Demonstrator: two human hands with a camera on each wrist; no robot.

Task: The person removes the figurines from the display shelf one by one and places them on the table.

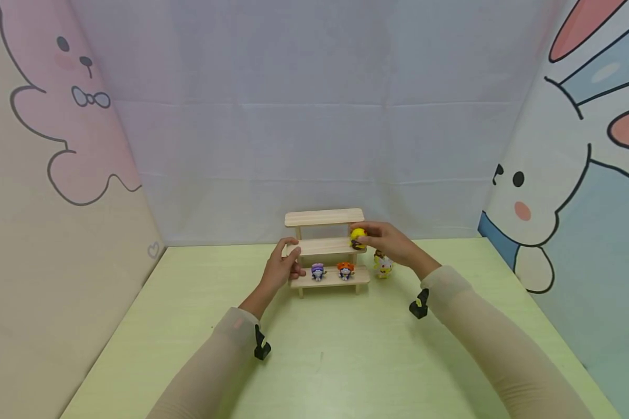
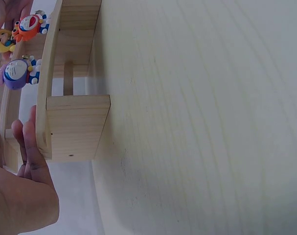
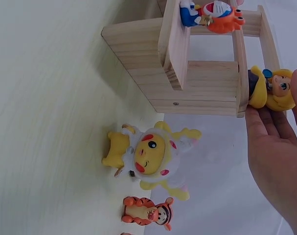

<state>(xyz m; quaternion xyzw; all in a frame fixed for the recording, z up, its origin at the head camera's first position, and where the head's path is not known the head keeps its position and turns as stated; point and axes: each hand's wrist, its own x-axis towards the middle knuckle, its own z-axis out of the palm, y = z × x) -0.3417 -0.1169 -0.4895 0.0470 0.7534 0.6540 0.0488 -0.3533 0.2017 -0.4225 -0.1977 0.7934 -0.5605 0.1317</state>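
A three-tier wooden display stand (image 1: 325, 219) stands near the back of the table. My left hand (image 1: 279, 271) holds its left end, index finger and thumb at the middle tier and other fingers by the lower one. At the middle tier's right end, my right hand (image 1: 393, 241) grips a yellow-haired figurine (image 3: 280, 90), its base at the tier's surface. On the lowest tier stand a purple-hatted figurine (image 1: 317, 272) and an orange-hatted figurine (image 1: 345, 270), both blue and white, apart from each other.
Right of the stand, a yellow Pikachu figurine (image 3: 150, 154) in a white hood stands on the table. Beyond it is an orange striped tiger figurine (image 3: 146, 210); part of another orange thing shows at the frame's edge. A pale curtain (image 1: 314, 145) hangs behind the table.
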